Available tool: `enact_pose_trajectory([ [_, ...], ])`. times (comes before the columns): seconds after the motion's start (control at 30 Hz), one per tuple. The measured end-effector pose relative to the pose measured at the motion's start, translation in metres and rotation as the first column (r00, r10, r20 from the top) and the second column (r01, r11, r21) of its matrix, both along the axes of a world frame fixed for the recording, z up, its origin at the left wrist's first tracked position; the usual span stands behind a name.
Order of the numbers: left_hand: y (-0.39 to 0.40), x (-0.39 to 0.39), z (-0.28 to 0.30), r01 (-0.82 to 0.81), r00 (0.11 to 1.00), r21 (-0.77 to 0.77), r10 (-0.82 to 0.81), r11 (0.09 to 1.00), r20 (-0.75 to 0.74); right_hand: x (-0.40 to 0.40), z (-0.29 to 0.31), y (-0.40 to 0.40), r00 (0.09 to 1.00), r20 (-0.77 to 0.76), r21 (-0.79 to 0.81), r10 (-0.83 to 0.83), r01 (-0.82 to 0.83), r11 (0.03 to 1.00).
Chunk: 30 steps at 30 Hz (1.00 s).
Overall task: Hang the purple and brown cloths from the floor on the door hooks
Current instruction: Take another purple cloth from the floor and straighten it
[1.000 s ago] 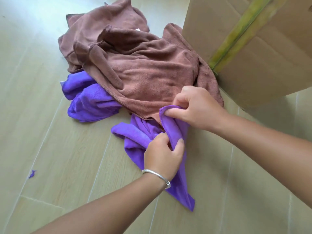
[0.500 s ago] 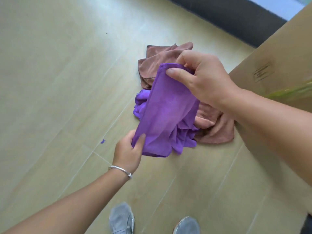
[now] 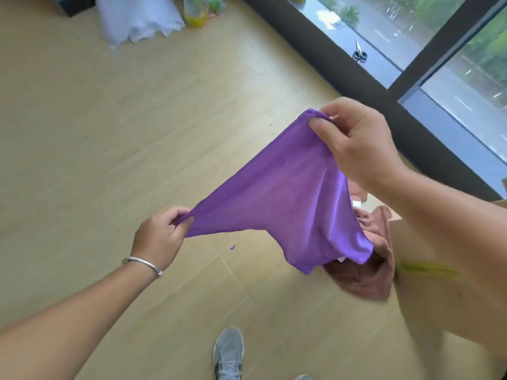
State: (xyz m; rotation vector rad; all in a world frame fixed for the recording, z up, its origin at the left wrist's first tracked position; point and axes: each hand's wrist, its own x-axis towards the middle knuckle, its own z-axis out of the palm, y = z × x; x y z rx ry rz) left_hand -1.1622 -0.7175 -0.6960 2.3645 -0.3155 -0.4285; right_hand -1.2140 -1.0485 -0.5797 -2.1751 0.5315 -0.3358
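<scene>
I see my left hand low and to the left, thumb and curled fingers pinching one corner of the purple cloth; the grip is narrow and closed right on the fabric edge. A silver bangle sits on that wrist. My right hand is higher and further right, fingers folded over the opposite corner, thumb pressing the cloth against them, again a tight grip with nothing else in it. Between the two hands the purple cloth is stretched in the air, clear of the floor, its loose lower part sagging down to the right.

Under that sagging part lies the brown cloth, crumpled on the floor and touching the side of a cardboard box at the right. A small purple scrap lies on the floor below the stretched cloth. The floor is pale wood-look planks. A grey shoe shows at the bottom edge.

Further off, at the top, there is a white plastic bag and a yellow bottle beside it. A dark-framed window runs along the upper right, with scissors lying on its sill.
</scene>
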Motion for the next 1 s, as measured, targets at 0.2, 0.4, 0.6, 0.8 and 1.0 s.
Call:
enact_pose_trajectory([
  [0.2,0.05,0.075,0.068,-0.124,0.979,-0.081,0.135,0.989,0.155,0.081,0.058,0.034,1.0,0.016,0.034,0.014,-0.014,0.999],
  [0.4,0.076,0.134,0.139,-0.276,0.918,-0.228,0.326,0.934,0.226,0.136,0.091,0.055,0.998,0.047,0.173,-0.033,0.025,0.985],
  [0.6,0.109,0.134,0.183,-0.329,0.86,-0.211,0.384,0.92,0.335,0.151,0.109,0.068,0.989,0.055,0.182,0.134,-0.142,0.973],
  [0.8,0.142,0.074,0.188,-0.331,0.842,-0.009,0.299,0.944,0.449,0.11,0.077,0.076,0.906,-0.112,-0.179,0.408,-0.422,0.889],
  [1.0,0.138,-0.029,0.116,-0.305,0.859,0.198,0.179,0.931,0.48,0.034,-0.007,0.081,0.729,-0.331,-0.391,0.599,-0.684,0.616],
])
